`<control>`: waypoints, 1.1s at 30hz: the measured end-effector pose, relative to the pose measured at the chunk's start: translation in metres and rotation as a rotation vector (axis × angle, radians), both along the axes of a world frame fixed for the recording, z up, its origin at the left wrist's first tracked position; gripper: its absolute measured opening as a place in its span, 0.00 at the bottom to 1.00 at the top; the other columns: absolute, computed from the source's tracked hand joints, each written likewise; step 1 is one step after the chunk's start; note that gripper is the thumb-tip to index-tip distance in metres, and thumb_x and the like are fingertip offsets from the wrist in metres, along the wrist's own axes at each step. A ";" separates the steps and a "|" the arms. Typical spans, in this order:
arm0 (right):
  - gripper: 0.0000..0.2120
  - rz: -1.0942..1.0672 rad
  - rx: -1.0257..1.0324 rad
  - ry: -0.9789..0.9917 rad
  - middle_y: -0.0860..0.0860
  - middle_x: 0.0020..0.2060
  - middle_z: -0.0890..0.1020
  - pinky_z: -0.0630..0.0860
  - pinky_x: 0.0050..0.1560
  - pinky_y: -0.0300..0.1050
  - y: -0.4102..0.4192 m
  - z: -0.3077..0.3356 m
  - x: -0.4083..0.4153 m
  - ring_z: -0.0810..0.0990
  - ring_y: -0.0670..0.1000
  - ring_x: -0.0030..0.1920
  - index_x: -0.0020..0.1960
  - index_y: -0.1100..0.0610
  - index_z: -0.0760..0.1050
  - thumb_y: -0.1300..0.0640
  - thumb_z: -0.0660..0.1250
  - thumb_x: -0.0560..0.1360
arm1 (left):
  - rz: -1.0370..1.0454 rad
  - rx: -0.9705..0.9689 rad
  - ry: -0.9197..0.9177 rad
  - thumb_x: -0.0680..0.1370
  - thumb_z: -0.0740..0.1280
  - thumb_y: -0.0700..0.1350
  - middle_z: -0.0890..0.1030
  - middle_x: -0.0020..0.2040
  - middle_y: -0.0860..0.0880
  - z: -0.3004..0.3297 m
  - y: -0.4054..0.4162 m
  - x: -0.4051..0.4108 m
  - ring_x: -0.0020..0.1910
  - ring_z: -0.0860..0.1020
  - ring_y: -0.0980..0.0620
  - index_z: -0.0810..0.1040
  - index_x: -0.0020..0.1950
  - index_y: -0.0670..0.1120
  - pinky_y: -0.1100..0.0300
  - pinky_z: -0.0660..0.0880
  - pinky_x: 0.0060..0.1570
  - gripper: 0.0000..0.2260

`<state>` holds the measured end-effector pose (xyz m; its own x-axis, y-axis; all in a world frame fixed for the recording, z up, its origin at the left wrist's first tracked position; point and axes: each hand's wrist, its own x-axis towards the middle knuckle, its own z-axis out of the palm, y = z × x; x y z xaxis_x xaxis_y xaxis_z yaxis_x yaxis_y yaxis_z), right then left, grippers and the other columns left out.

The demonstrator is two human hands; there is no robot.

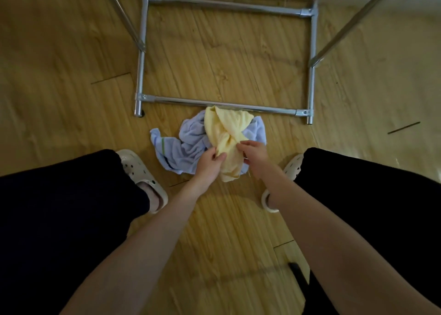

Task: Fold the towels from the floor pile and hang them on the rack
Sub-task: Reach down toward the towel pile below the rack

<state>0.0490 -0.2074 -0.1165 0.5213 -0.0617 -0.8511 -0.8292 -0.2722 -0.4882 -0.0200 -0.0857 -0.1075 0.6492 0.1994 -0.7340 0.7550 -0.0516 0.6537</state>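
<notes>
rack (229,106) uprights cut off, blue towel (185,145) part-covered

Both hands' fingers (220,158) pinched together.

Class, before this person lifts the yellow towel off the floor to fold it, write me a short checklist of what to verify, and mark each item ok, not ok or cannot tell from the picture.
1. Left hand grips the yellow towel: ok.
2. Right hand grips the same towel: ok.
3. Yellow towel lies on top of the blue towel, not under it: ok.
4. Towel is spread flat for folding: not ok, it is bunched and twisted.
5. Far end of the towel is clear of the rack's base bar: cannot tell, it reaches the bar.
6. Hanging rail has free space: cannot tell, out of view.
</notes>
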 end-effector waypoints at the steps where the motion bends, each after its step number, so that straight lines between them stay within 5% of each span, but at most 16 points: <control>1: 0.12 -0.001 -0.017 -0.035 0.56 0.47 0.80 0.78 0.54 0.50 -0.001 0.012 0.000 0.78 0.54 0.49 0.56 0.63 0.78 0.59 0.69 0.74 | 0.006 0.007 0.007 0.80 0.62 0.44 0.79 0.51 0.46 0.009 0.001 -0.004 0.53 0.78 0.45 0.76 0.59 0.42 0.46 0.75 0.54 0.10; 6: 0.07 -0.154 0.038 -0.142 0.52 0.41 0.75 0.76 0.44 0.50 -0.011 0.086 0.001 0.75 0.51 0.44 0.56 0.58 0.71 0.59 0.59 0.79 | 0.040 0.034 -0.081 0.81 0.62 0.44 0.79 0.46 0.48 0.065 0.006 -0.021 0.46 0.78 0.50 0.75 0.54 0.43 0.55 0.74 0.46 0.06; 11: 0.04 0.018 -0.029 -0.464 0.47 0.38 0.72 0.69 0.39 0.41 -0.019 0.172 -0.018 0.71 0.46 0.39 0.50 0.56 0.71 0.57 0.59 0.80 | -0.101 0.064 -0.242 0.80 0.64 0.43 0.75 0.33 0.46 0.131 0.005 -0.033 0.27 0.79 0.55 0.72 0.40 0.41 0.52 0.76 0.39 0.10; 17: 0.03 0.205 0.073 -0.661 0.51 0.33 0.74 0.67 0.33 0.42 -0.028 0.268 -0.054 0.70 0.48 0.33 0.47 0.55 0.73 0.58 0.62 0.79 | -0.330 0.115 -0.304 0.79 0.65 0.45 0.80 0.33 0.50 0.199 -0.002 -0.059 0.33 0.80 0.52 0.77 0.40 0.42 0.53 0.78 0.43 0.10; 20: 0.04 0.319 0.114 -0.745 0.57 0.33 0.72 0.65 0.33 0.43 -0.031 0.306 -0.071 0.68 0.52 0.34 0.46 0.55 0.74 0.60 0.61 0.79 | -0.233 0.196 -0.366 0.79 0.65 0.47 0.82 0.38 0.50 0.228 -0.003 -0.071 0.36 0.80 0.53 0.79 0.43 0.42 0.50 0.78 0.48 0.10; 23: 0.04 0.449 0.182 -0.797 0.59 0.34 0.73 0.65 0.36 0.45 -0.033 0.334 -0.091 0.68 0.53 0.35 0.47 0.57 0.75 0.59 0.62 0.78 | -0.060 0.306 -0.525 0.76 0.69 0.51 0.79 0.47 0.53 0.258 -0.004 -0.082 0.45 0.77 0.59 0.76 0.51 0.48 0.65 0.74 0.45 0.09; 26: 0.06 0.518 0.229 -0.851 0.59 0.33 0.74 0.64 0.35 0.46 -0.034 0.358 -0.110 0.68 0.53 0.34 0.48 0.57 0.76 0.58 0.61 0.78 | -0.061 0.351 -0.694 0.75 0.71 0.52 0.76 0.54 0.54 0.279 -0.001 -0.087 0.51 0.76 0.60 0.75 0.57 0.54 0.69 0.72 0.49 0.12; 33: 0.07 0.337 0.232 -0.981 0.58 0.33 0.74 0.67 0.35 0.44 -0.040 0.403 -0.138 0.70 0.52 0.34 0.43 0.50 0.76 0.57 0.62 0.77 | -0.177 0.417 -0.818 0.75 0.68 0.38 0.81 0.42 0.52 0.315 0.008 -0.103 0.43 0.77 0.59 0.81 0.47 0.44 0.61 0.74 0.45 0.03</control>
<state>-0.0886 -0.2470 0.2860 0.9459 0.3239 -0.0213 0.0565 -0.2290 -0.9718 -0.1226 -0.0777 0.2073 0.9786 0.1923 0.0736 0.0265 -0.4722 0.8811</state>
